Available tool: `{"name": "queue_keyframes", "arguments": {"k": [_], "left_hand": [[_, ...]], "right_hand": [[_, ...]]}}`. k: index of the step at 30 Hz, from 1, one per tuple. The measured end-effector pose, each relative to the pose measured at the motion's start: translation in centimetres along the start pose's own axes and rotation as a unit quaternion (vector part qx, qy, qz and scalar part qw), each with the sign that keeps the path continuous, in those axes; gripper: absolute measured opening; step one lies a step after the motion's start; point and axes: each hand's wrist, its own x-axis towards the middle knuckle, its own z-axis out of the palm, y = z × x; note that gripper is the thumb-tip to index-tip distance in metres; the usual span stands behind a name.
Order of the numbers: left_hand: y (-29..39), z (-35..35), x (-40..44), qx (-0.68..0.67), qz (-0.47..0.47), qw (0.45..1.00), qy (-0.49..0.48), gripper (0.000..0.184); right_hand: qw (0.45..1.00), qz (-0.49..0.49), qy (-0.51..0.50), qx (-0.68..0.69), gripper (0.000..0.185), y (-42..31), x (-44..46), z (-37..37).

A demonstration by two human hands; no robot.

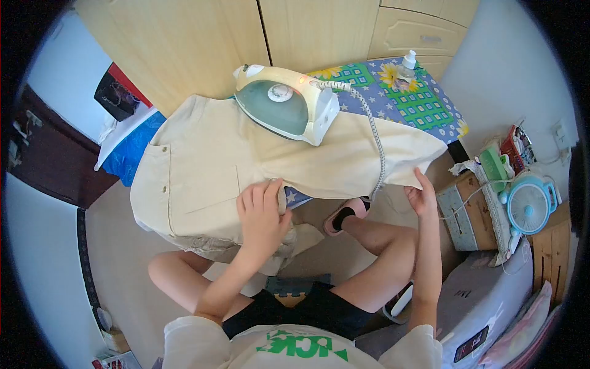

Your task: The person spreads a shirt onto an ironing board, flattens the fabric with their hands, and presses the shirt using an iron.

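A cream jacket (206,154) with small buttons lies spread over the ironing board, its sleeve (350,154) stretched to the right and its lower part hanging off the near edge. My left hand (263,212) is closed on the cloth near the underarm, fingers bent over it. At the sleeve's far end, my right hand (422,194) pinches the cuff edge between thumb and fingers. A cream iron with a grey-green soleplate side (279,104) rests on the upper part of the jacket, an orange light glowing near its handle. Its braided cord (376,135) runs down across the sleeve.
The board's patterned cover (430,101) shows at the back, with a clear spray bottle (407,66) on it. Wooden cabinets (319,31) stand behind. A blue fan (528,208) and boxes (467,209) are at right, beside a grey bed-like surface (485,289).
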Motion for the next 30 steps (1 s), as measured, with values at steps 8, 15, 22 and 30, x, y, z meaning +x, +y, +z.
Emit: {"name": "queue_keyframes", "arguments": {"k": [8, 15, 22, 30], "left_hand": [[-3.3, -3.0, -1.4, 0.005, 0.126, 0.99, -0.068, 0.052], [-3.4, -3.8, -0.7, -0.013, 0.133, 0.982, -0.133, 0.044], [-5.5, -2.5, 4.8, -0.101, 0.054, 0.962, -0.248, 0.027], [-10.7, -1.1, 6.7, 0.087, 0.094, 0.986, -0.103, 0.071]], "right_hand": [[0.986, -0.036, 0.116, 0.112, 0.011, -2.0, 0.1, 0.8], [0.992, -0.017, 0.079, 0.101, 0.017, -1.2, 0.8, -2.0], [0.97, -0.021, 0.223, 0.095, 0.009, -1.6, -1.4, 1.8], [0.987, -0.045, 0.122, 0.097, 0.011, -0.5, -0.6, -1.8]]}}
